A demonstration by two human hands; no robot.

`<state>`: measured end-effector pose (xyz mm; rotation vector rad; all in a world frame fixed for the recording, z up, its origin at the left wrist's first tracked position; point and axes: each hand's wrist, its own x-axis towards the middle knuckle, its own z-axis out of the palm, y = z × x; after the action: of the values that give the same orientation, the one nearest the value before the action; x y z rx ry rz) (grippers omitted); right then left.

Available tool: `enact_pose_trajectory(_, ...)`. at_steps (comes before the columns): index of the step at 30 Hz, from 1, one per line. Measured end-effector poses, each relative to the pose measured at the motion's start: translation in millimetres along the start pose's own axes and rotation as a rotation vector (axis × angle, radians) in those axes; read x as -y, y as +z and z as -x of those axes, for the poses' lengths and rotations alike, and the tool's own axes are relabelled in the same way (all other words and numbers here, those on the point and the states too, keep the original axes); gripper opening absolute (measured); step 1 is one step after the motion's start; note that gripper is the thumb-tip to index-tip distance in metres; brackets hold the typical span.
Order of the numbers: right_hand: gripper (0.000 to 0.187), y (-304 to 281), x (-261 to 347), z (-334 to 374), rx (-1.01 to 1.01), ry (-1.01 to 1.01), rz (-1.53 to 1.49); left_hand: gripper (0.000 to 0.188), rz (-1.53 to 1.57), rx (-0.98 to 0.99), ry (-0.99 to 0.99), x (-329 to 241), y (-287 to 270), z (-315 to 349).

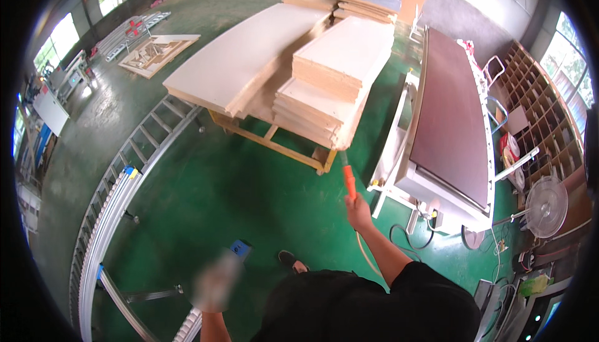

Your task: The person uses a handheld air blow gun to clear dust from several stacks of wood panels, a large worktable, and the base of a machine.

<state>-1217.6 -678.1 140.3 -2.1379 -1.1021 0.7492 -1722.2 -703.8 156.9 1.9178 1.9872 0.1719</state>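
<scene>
Two hands (358, 212), one orange-handled tool (350, 181), one standing fan (546, 206), one roller conveyor (118, 198) — perhaps four board stacks (337, 73).

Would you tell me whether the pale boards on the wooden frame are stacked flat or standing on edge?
Stacked flat: the pale boards lie face up in layered piles on the wooden frame, their edges showing as stepped layers.

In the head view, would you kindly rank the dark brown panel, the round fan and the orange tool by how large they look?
1. Dark brown panel
2. Round fan
3. Orange tool, held in the right hand; it lies nearer the camera, yet looks smallest.
</scene>
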Motion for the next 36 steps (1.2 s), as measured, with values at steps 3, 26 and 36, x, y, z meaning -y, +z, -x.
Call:
enact_pose_trajectory(3, 0.042, -21.4, -47.4, 39.8, 0.092, -0.006, 0.111, 0.047, -0.025, -0.077, 0.100, 40.0, 36.8, -1.9)
enact_pose_trajectory(26, 0.048, -111.8, -151.7, 148.9, -0.186, 0.108, -0.217, 0.062, -0.231, -0.132, -0.145, -6.5, 30.6, 23.5)
enact_pose_trajectory(36, 0.050, -166.9, -237.1, 209.1, -0.036, 0.164, -0.359, 0.057, -0.294, -0.137, -0.109, -15.7, 36.6, 23.2)
